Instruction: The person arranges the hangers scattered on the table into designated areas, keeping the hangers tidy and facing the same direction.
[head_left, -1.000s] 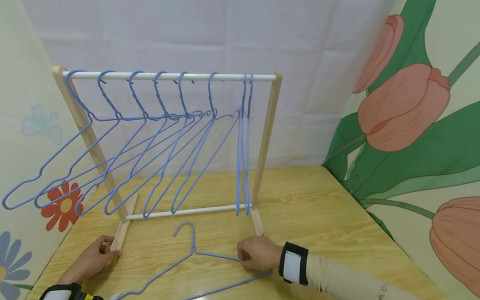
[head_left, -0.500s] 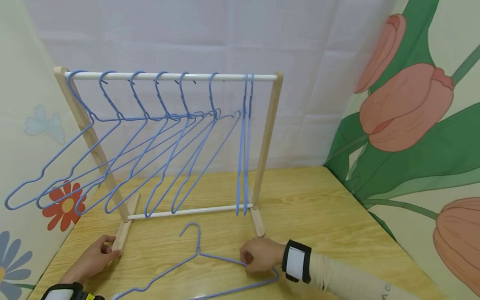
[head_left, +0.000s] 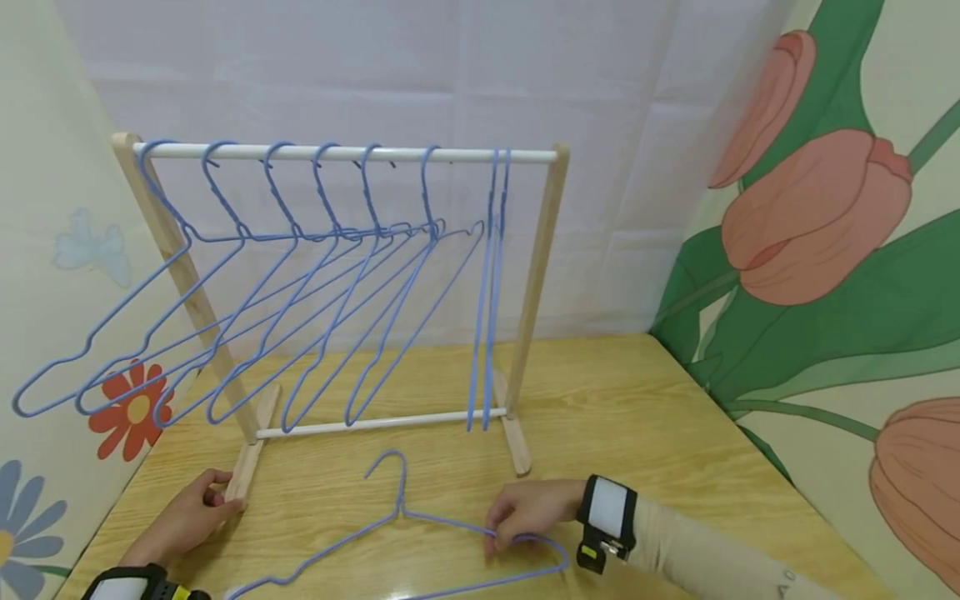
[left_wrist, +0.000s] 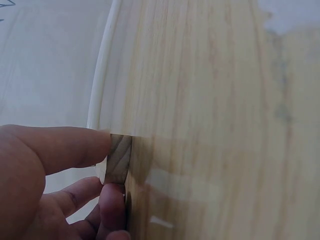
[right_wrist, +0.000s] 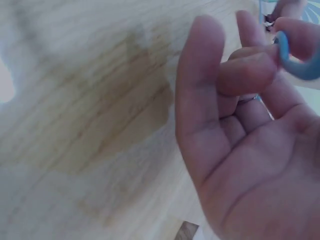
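In the head view, my left hand (head_left: 180, 521) grips the front end of the rack's left wooden foot (head_left: 243, 477). The left wrist view shows the foot's cut end (left_wrist: 119, 159) pinched between thumb and fingers. At the lower middle, a blue wire hanger (head_left: 402, 483) is low over the table, hook pointing away; its bottom left part runs out of frame. My right hand (head_left: 538, 508) pinches this hanger by its right shoulder. Close up in the right wrist view, the blue wire (right_wrist: 284, 47) sits between the fingertips.
A clothes rack with a white top rod (head_left: 345, 153) and wooden posts (head_left: 536, 275) stands behind the hands. Several matching hangers hang along the rod, two close together near its right end. A lower white rod (head_left: 420, 419) joins the feet, on a wood-grain table (head_left: 600, 400).
My right hand has shifted slightly right and turned at the wrist, carrying the hanger a little rightward. The two rightmost hung hangers have swung slightly. My left hand keeps its grip on the foot.
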